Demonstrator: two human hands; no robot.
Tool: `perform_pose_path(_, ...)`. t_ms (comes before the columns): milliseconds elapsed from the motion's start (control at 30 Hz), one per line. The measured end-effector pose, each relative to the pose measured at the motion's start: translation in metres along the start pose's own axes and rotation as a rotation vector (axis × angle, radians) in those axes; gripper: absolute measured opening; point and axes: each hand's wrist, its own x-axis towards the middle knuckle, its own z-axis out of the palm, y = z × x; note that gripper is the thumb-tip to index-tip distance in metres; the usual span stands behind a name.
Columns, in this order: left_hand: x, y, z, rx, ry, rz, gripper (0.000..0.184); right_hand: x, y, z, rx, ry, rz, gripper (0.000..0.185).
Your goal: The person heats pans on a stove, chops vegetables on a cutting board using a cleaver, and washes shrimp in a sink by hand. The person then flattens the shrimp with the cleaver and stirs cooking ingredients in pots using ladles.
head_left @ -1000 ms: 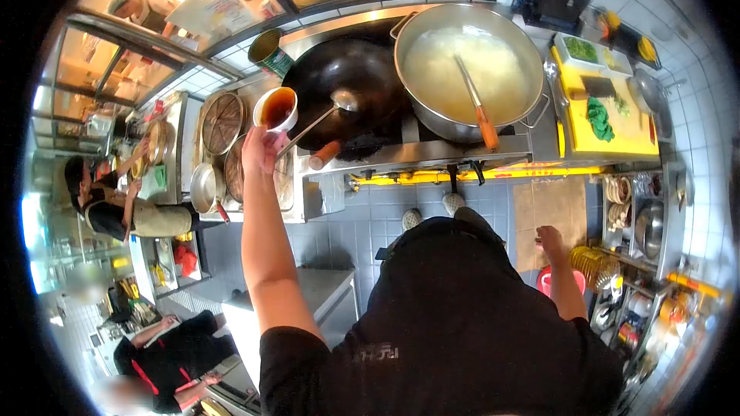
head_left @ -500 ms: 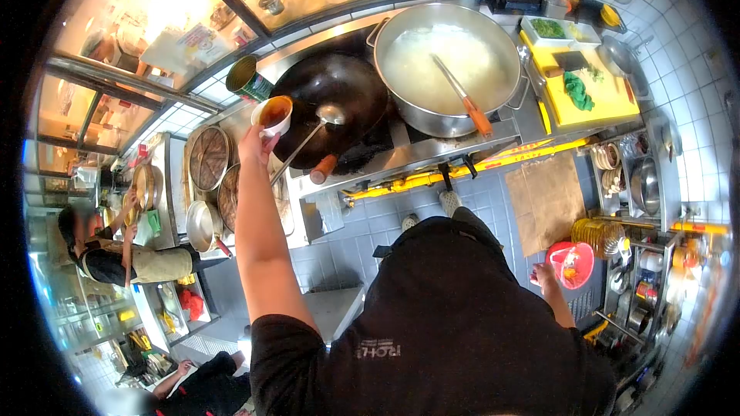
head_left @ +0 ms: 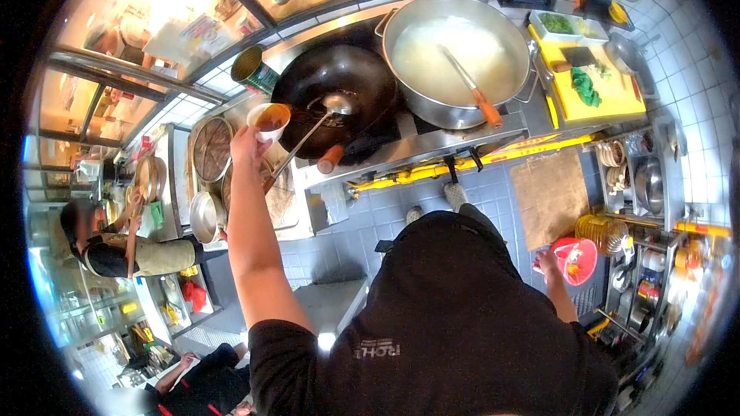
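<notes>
The person's left grip (head_left: 247, 146) is closed around a white cup (head_left: 268, 122), fingers about its side; the cup hangs at the left edge of the dark wok (head_left: 331, 69), seems tilted toward it, and shows reddish-brown liquid near its rim; whether any runs out is too small to tell. In the wok rests a metal ladle (head_left: 337, 104), its long handle slanting out past the near-left edge; a wooden wok handle (head_left: 330, 159) points toward the person. The right grip (head_left: 546, 262) is low on the other side, just beside a red basin (head_left: 586, 250); I cannot tell how far its fingers are spread.

Right of the wok stands a large steel pot (head_left: 455, 115) of pale, cloudy liquid, a wooden-handled utensil (head_left: 486, 108) leaning in it; beyond, on the desk (head_left: 532, 119), lies a yellow cutting board (head_left: 609, 112) with a green bundle (head_left: 586, 86) on it; behind the wok's left side stands an open can (head_left: 250, 69); a co-worker (head_left: 154, 256) in an apron stands well apart at far left.
</notes>
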Motion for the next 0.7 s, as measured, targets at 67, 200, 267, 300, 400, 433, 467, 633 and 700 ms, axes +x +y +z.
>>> perform_pose_path(67,-0.005,0.006,-0.005,0.043,0.006,0.009,0.04,-0.003,-0.014,0.003,-0.034,-0.011,-0.044,0.021)
perform_pose_path(200,-0.01,0.01,-0.008,0.088,0.036,0.058,0.043,-0.002,-0.031,0.004,-0.049,-0.066,-0.082,0.016)
perform_pose_path(267,-0.007,0.01,-0.01,0.121,0.039,0.082,0.043,0.0,-0.032,0.002,-0.042,-0.078,-0.082,0.015)
perform_pose_path(300,-0.007,0.012,-0.011,0.141,0.031,0.089,0.044,0.003,-0.031,-0.001,-0.046,-0.08,-0.08,0.015)
perform_pose_path(400,-0.004,0.014,-0.01,0.206,0.042,0.135,0.044,0.012,-0.023,-0.006,-0.05,-0.084,-0.074,0.015)
perform_pose_path(433,-0.005,0.015,-0.008,0.229,0.052,0.154,0.045,0.014,-0.017,-0.007,-0.051,-0.086,-0.07,0.014)
perform_pose_path(467,-0.006,0.016,-0.008,0.256,0.054,0.172,0.045,0.016,-0.011,-0.008,-0.018,-0.065,-0.058,0.014)
perform_pose_path(633,-0.001,0.022,-0.005,0.336,0.058,0.224,0.046,0.041,0.034,-0.017,-0.212,-0.136,-0.14,0.02)
perform_pose_path(700,0.004,0.021,-0.007,0.402,0.066,0.291,0.051,0.018,0.024,-0.009,-0.048,-0.059,-0.017,0.02)
